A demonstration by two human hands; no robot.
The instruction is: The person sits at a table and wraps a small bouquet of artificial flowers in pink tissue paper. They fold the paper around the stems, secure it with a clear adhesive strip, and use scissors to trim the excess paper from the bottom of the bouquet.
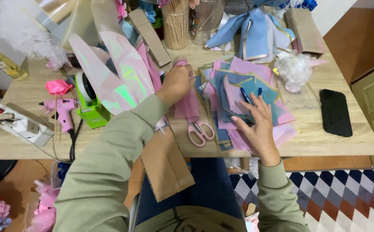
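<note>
My left hand is closed around a thin stick with a folded pink paper wrap hanging from it, held above the wooden table. My right hand lies with spread fingers on a stack of pink and blue paper squares with gold edges. It touches the top sheets near a dark blue piece. Pink-handled scissors lie between the two hands, partly under the pink wrap.
A pink glue gun, a green tape dispenser and iridescent sheets sit at the left. A cup of sticks, a blue paper bouquet, a clear bowl and a black case are behind and right. Cardboard overhangs the front edge.
</note>
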